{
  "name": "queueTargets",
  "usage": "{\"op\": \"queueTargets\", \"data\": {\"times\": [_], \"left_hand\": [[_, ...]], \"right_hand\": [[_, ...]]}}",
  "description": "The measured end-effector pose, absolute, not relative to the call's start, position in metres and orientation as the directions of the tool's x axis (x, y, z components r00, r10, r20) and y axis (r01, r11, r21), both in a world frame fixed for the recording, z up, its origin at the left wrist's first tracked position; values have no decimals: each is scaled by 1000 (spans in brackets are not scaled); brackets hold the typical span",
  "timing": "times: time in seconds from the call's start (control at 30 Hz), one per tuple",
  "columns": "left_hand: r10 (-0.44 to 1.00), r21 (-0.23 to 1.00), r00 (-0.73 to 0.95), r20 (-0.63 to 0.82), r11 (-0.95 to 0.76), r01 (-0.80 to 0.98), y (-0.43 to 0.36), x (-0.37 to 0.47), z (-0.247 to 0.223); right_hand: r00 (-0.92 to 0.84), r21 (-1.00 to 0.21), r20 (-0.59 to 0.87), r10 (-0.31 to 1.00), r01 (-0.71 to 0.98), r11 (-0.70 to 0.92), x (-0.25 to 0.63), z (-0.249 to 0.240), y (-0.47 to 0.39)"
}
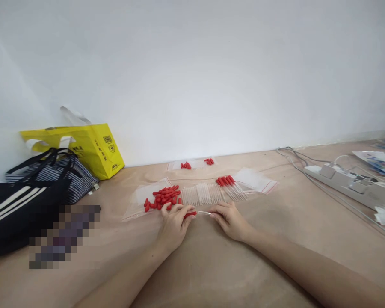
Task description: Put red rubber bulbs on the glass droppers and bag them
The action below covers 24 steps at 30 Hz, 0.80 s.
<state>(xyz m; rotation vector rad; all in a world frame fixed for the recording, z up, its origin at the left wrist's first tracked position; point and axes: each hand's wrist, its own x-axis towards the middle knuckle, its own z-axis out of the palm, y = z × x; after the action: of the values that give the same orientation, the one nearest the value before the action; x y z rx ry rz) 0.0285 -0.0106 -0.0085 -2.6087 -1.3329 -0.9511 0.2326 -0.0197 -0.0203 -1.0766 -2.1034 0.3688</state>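
Red bulb point(191, 214) between the left fingers point(185, 210)

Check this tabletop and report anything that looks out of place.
One oddity: a pixelated patch beside the black bag hides whatever lies there. The red bulbs lie jumbled beside the lined-up clear tubes, but nothing looks spilled or damaged.

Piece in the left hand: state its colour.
Red; the piece in the left hand shows best in the head view.

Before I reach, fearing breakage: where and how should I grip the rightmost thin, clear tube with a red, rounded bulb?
Probably its red bulb, from above and the right: it's thicker than the clear stem, and neighbouring bulbs crowd its left.
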Motion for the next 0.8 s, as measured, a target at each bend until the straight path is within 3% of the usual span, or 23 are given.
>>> {"op": "queueTargets", "data": {"times": [0.3,0.67,0.8], "left_hand": [[659,189,449,604,-665,723,-13,31,-6],[654,221,444,613,-681,698,-22,33,-4],[624,204,487,611,-718,666,-26,34,-3]], "right_hand": [[-414,-479,499,761,600,640,229,-20,-22],[-530,-251,587,612,599,760,229,-19,-27],[-590,-88,612,526,610,787,232,-18,-24]]}}
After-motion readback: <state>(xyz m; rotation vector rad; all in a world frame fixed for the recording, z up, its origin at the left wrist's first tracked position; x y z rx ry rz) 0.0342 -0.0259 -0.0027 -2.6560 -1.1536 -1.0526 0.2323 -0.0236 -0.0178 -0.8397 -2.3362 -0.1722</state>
